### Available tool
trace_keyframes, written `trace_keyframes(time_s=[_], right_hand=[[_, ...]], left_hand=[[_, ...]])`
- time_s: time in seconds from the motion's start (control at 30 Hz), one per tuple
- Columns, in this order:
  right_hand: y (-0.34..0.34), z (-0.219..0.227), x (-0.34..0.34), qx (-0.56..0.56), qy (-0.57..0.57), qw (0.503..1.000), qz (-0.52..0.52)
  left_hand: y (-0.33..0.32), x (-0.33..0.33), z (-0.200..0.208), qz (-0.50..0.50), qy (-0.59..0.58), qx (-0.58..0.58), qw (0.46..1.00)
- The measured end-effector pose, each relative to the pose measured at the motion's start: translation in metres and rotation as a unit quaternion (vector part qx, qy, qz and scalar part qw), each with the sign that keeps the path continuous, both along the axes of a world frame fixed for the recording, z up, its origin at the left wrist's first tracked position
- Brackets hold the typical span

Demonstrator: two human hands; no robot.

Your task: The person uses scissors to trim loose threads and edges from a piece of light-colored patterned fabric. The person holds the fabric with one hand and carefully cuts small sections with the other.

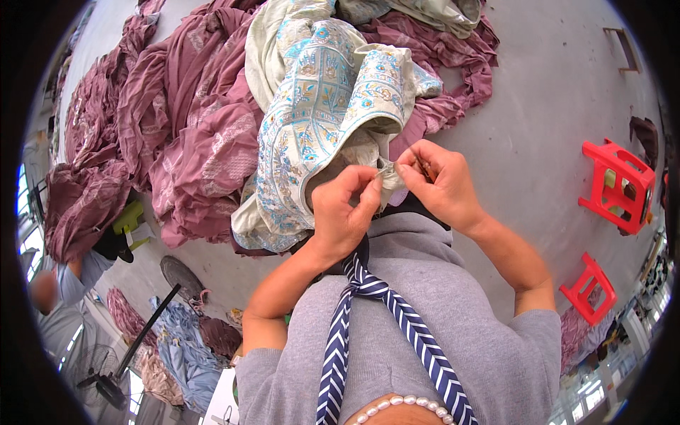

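Observation:
A cream garment [304,106] with turquoise and gold embroidery lies in front of me, its near end reaching my lap. The thumb and forefinger of my left hand [346,212] are closed on a pale edge of it. Close beside, my right hand [445,185] pinches the same edge, the fingertips of both hands almost meeting. A small brownish, metallic-looking tool [425,170] sits within the curled fingers of my right hand; most of it is hidden, so its kind is unclear.
Heaped mauve cloth [191,120] spreads beneath and left of the garment. Two red plastic stools [616,185] stand on the grey floor at right. Another person's sleeve [92,269] shows at far left. Below it are a black fan [106,386] and blue cloth [185,350].

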State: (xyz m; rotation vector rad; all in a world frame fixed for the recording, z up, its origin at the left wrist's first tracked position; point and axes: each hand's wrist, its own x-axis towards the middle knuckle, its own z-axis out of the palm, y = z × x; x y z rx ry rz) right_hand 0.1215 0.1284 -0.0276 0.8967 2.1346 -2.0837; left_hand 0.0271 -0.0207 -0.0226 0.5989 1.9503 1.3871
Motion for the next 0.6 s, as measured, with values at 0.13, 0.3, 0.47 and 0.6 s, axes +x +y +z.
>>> trace_keyframes(time_s=[0.13,0.3,0.47,0.6], right_hand=[[-0.005,-0.005,0.002,-0.07,0.046,0.995,-0.047],[-0.005,0.003,0.001,0.019,0.038,0.999,-0.002],[-0.01,0.003,0.0,0.056,0.067,0.996,-0.012],[-0.016,0.003,0.0,-0.127,0.065,0.985,-0.092]], left_hand=[[0.003,-0.012,-0.001,-0.043,-0.031,-0.018,0.998],[0.008,-0.023,0.011,-0.117,0.023,-0.054,0.991],[0.007,-0.021,0.007,-0.126,0.103,-0.011,0.987],[0.002,-0.013,-0.005,-0.081,0.198,0.034,0.976]])
